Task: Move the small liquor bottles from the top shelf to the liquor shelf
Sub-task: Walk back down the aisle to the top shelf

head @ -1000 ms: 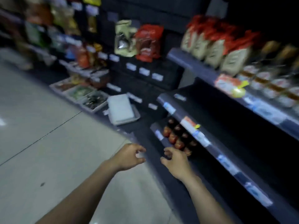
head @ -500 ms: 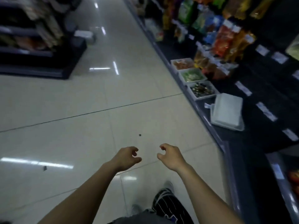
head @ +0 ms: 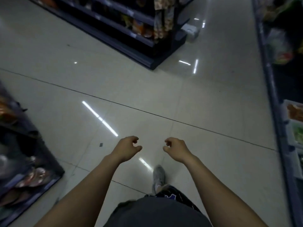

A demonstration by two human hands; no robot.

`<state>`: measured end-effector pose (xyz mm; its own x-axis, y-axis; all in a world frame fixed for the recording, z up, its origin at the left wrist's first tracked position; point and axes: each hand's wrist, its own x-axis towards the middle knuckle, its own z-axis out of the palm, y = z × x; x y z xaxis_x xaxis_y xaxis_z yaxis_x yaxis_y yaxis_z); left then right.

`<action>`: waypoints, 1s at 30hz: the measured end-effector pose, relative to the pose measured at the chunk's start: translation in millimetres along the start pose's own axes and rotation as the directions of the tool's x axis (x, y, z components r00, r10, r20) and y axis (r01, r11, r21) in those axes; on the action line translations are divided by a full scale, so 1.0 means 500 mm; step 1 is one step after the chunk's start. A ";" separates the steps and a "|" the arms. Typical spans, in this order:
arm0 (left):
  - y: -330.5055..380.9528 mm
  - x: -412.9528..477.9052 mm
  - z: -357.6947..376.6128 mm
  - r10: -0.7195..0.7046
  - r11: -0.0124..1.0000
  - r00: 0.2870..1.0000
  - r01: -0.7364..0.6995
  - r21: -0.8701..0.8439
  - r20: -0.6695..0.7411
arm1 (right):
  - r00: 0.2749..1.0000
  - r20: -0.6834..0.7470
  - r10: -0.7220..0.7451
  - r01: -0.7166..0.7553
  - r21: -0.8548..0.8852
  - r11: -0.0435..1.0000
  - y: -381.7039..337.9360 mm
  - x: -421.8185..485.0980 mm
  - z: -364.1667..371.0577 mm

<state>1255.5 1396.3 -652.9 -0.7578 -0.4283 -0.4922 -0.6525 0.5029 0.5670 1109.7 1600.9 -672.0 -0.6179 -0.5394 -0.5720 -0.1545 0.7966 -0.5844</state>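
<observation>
Your left hand (head: 126,147) holds nothing. Its fingers are loosely curled, and its thumb pokes toward 3 o'clock. A small gap shows between the thumb and the fingers.

Your right hand (head: 176,148) is the same: loose, half curled and holding nothing. Its thumb pokes toward 9 o'clock. The two hands are near each other but do not touch.

Both arms (head: 91,185) are bare. They reach out in front of you, with the backs of the hands facing up.

Under them is the shiny, pale floor (head: 147,89). One grey shoe (head: 158,176) is at 6 o'clock, just below the hands.

A dark shelf (head: 131,38) with packets stands at 12 o'clock. A second shelf (head: 24,169) is at 8 o'clock. A third shelf (head: 278,112) runs along 3 o'clock, with trays (head: 293,128) at its low edge.

You cannot tell where the small liquor bottles are, because the things on these shelves are too blurry.
</observation>
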 end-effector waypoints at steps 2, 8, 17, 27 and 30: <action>-0.019 0.066 -0.075 -0.053 0.997 0.996 0.048 -0.059 -0.078 | 0.999 0.039 -0.030 0.032 -0.042 0.999 -0.070 0.103 -0.034; -0.121 0.318 -0.313 -0.216 0.960 0.963 0.179 -0.218 -0.162 | 0.977 0.181 -0.112 0.141 -0.159 0.977 -0.391 0.475 -0.088; -0.222 0.578 -0.557 -0.247 0.929 0.926 0.141 -0.343 -0.287 | 0.967 0.161 -0.199 0.230 -0.208 0.951 -0.664 0.787 -0.080; -0.323 0.980 -1.057 -0.174 0.953 0.946 0.092 -0.287 -0.275 | 0.960 0.117 -0.253 0.273 -0.201 0.941 -1.151 1.196 -0.161; -0.340 1.115 -1.171 -0.135 0.965 0.952 0.063 -0.256 -0.275 | 0.957 0.092 -0.277 0.290 -0.206 0.935 -1.257 1.325 -0.181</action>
<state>941.0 632.4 -636.9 -0.6342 -0.6825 -0.3633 -0.6783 0.2657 0.6850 727.6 767.6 -631.5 -0.4773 -0.7615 -0.4385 -0.4822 0.6441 -0.5938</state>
